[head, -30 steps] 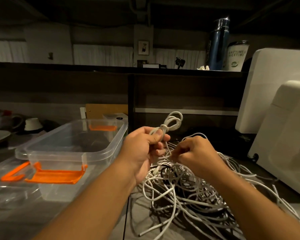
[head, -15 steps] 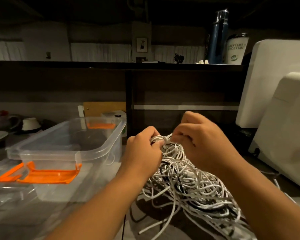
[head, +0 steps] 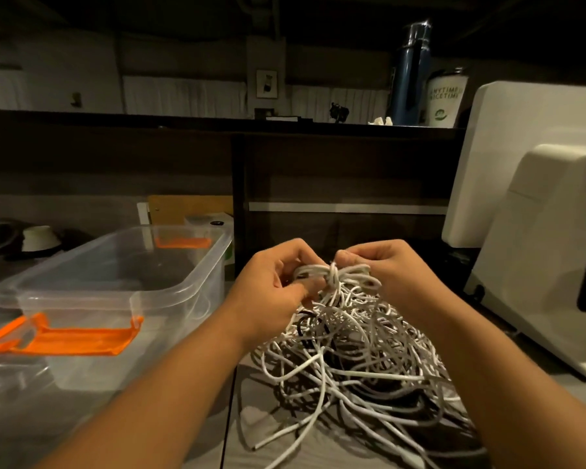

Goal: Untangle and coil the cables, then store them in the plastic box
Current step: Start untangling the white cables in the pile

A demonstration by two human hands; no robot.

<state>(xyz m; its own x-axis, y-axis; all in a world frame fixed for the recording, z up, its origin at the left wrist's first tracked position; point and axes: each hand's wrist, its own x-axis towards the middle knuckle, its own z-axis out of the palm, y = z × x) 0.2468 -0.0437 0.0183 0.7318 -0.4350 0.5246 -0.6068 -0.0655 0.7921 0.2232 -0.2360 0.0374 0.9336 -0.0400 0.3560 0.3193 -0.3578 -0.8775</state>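
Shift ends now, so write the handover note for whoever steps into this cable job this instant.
Left hand: grips the white cable bundle atop the tangle.
Right hand: pinches the same bundle from the other side.
Tangle: white and dark cables heaped on the table, right of the plastic box.
Done: no coil visible, no cable visible in the box.
Left: free each cable, coil it, box it.

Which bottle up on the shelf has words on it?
The shorter white tumbler, right of the tall blue flask; it bears printed letters, the flask shows none.
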